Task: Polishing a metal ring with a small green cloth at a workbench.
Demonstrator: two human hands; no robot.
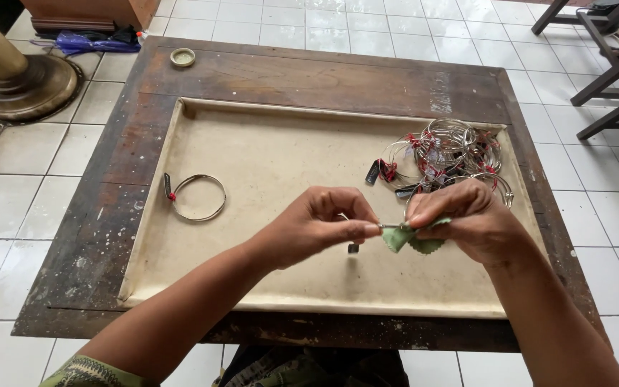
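Bangle [388,225]: thin silver metal ring, mostly hidden between the two hands; only a short bright stretch shows, and a small dark tag [353,248] hangs below it. Held above the middle of the tray, slightly right of centre.

Left hand [324,222]: fingers [364,229] pinched together on the bangle, thumb against forefinger.

Right hand [467,218]: fingers closed on a small green cloth [411,239] with a zigzag edge; the cloth is folded around the bangle just beside the left fingertips.

Tray [266,143]: shallow, cream-coloured, stained, raised rim. On its left part lies a single silver bangle [198,197] with a red tie and dark tag, well apart from the hands. At far right, a pile of similar bangles [449,154] with red ties and dark tags, just behind the right hand.

Tabletop [309,75]: dark worn wood, scuffed, pale paint flecks. A small round lid [183,57] sits near its far left edge.

Room: white tiled floor [395,29]; a brass-coloured round pedestal base [19,86] upper left; dark wooden chair legs [610,64] upper right.
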